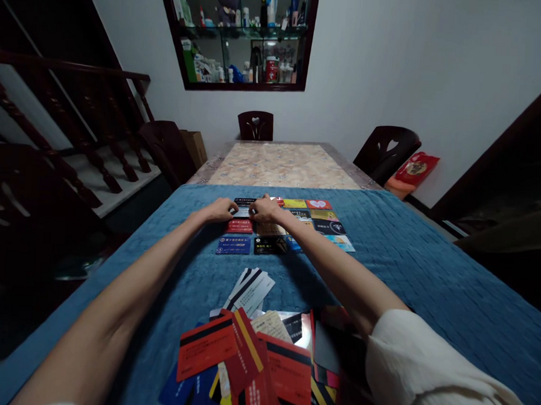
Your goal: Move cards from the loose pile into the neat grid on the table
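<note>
Both my arms reach forward over a blue cloth [408,252]. My left hand [220,211] and my right hand [265,209] meet over a dark card [243,211] in a grid of cards [317,220] laid out in rows. Fingers of both hands are curled and pinch the card's two ends. A red card [239,226] and a blue card [234,245] lie just below the hands. Close to me sits a loose heap of cards [262,359], mostly red and black, with a few white striped cards [250,292] fanned beyond it.
The table's bare marble-patterned top [281,164] extends beyond the cloth. Dark wooden chairs [255,125] stand at the far end and at both sides. A stair rail [75,114] runs on the left. A wall cabinet [243,35] holds bottles. A red bag [415,168] leans at the right.
</note>
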